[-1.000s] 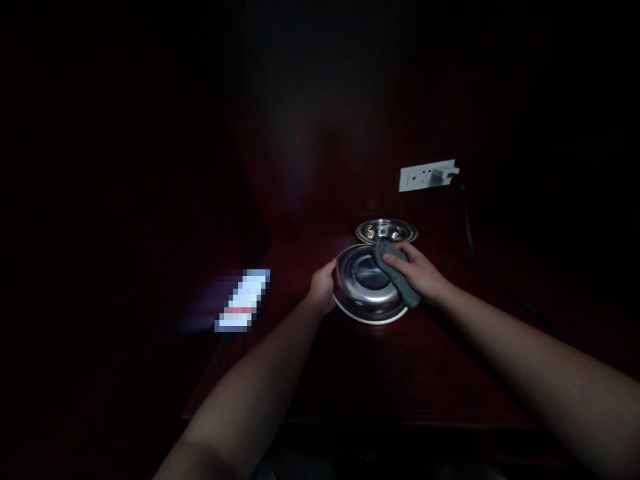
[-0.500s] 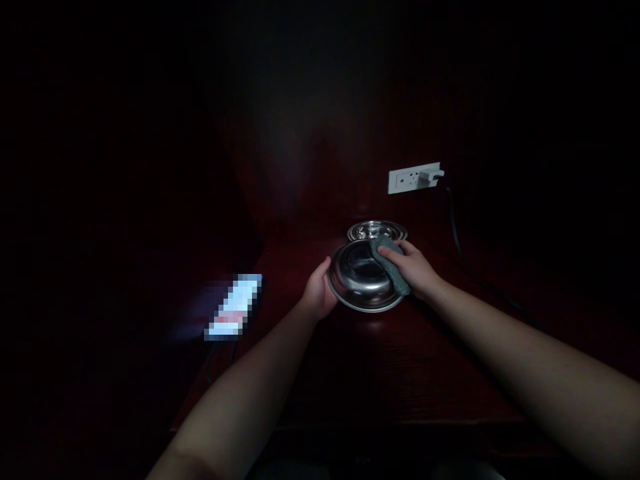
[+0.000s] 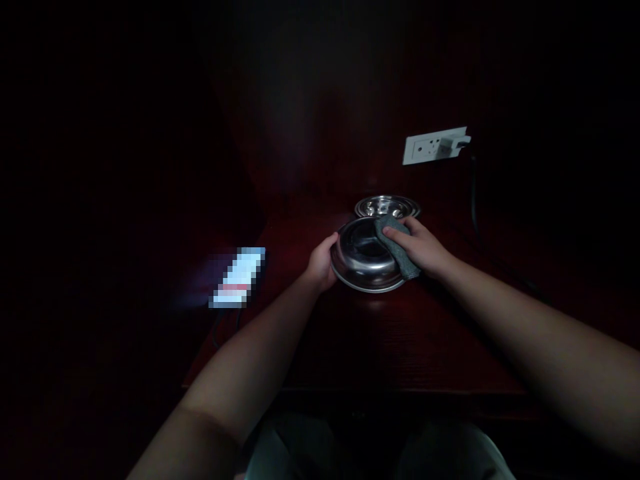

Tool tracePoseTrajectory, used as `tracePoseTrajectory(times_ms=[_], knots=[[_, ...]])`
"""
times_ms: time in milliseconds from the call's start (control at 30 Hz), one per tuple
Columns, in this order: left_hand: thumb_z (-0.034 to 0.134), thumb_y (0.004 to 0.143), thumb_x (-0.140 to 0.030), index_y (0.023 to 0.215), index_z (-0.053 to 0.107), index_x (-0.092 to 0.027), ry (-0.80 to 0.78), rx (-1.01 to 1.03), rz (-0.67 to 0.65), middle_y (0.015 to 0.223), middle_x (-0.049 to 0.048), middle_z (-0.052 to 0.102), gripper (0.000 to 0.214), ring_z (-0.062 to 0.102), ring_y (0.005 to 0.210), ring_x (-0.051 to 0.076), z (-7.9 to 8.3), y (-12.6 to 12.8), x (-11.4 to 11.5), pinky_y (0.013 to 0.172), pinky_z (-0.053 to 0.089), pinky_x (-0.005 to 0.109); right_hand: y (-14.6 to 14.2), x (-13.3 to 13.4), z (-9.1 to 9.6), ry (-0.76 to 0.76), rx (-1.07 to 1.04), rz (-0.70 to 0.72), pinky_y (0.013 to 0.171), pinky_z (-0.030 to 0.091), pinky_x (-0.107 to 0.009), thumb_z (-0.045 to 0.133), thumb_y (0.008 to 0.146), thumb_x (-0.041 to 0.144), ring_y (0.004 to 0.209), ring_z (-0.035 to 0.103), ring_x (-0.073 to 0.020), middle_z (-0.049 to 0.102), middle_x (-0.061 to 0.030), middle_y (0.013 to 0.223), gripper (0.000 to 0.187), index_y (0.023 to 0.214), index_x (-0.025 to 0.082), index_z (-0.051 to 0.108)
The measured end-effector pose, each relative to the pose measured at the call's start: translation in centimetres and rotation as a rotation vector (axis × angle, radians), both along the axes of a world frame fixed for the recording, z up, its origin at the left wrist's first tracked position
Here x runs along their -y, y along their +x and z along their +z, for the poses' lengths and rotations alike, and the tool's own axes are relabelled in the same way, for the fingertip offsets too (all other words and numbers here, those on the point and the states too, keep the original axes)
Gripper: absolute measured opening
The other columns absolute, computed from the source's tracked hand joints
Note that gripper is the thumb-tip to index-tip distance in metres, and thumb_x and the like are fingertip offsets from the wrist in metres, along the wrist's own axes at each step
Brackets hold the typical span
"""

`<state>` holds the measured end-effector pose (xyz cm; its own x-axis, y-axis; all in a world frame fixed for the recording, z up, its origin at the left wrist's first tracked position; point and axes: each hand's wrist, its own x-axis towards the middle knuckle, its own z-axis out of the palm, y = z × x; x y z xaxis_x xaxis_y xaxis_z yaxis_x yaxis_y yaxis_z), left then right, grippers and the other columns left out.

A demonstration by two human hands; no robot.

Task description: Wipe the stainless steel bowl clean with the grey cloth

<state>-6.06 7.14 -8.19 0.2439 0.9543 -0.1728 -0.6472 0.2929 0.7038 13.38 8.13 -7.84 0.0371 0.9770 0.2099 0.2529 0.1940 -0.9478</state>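
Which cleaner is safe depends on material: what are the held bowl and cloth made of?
The bowl looks like polished stainless steel: mirror-bright, sharp highlights. The cloth in the right hand looks like matte grey woven or knitted fabric, draping over the rim.

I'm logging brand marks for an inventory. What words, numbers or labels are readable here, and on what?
None can be read.
The lit screen on the left: blurred into blocks, unreadable.
The wall socket: no legible marking.
The steel bowl in the left hand, the grey cloth in the right hand: no text shows.
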Motion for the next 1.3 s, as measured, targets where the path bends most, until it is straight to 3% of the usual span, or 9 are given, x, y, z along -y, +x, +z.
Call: tracePoseTrajectory(times_ms=[433,700,1000,1300], knots=[[0.049,0.083,-0.031,0.084,0.066,-0.012,-0.009,0.005,-0.002,0.09,0.0107,0.069,0.025,0.063,0.097,0.025,0.3,0.1,0.1,0.094,0.043,0.042,0.1,0.3,0.5,0.013,0.046,0.006,0.062,0.047,-0.035,0.066,0.066,0.056,0.07,0.06,-0.0208,0.065,-0.0038,0.083,0.044,0.091,0.022,0.056],[0.048,0.084,-0.033,0.098,0.065,-0.012,0.004,-0.009,-0.029,0.094,0.011,0.069,0.031,0.062,0.1,0.026,0.7,0.2,0.3,0.094,0.042,0.044,0.1,0.9,1.4,0.045,0.138,-0.014,0.067,0.046,-0.037,0.065,0.067,0.056,0.074,0.059,-0.0223,0.063,-0.0038,0.083,0.041,0.087,0.022,0.055],[0.05,0.083,-0.032,0.092,0.066,-0.013,0.02,-0.048,-0.042,0.09,0.0083,0.07,0.026,0.064,0.093,0.023,0.6,-0.1,0.1,0.091,0.045,0.039,0.1,1.0,1.5,0.08,0.158,0.016,0.065,0.046,-0.035,0.065,0.066,0.057,0.073,0.057,-0.0198,0.061,-0.0024,0.081,0.044,0.089,0.021,0.053],[0.049,0.084,-0.032,0.094,0.067,-0.013,0.018,-0.073,-0.041,0.087,0.0087,0.071,0.029,0.066,0.088,0.023,0.7,0.0,0.2,0.089,0.047,0.039,-0.1,1.4,2.1,0.022,0.136,0.023,0.065,0.045,-0.034,0.066,0.066,0.056,0.071,0.057,-0.0193,0.06,-0.0016,0.079,0.043,0.088,0.021,0.053]])
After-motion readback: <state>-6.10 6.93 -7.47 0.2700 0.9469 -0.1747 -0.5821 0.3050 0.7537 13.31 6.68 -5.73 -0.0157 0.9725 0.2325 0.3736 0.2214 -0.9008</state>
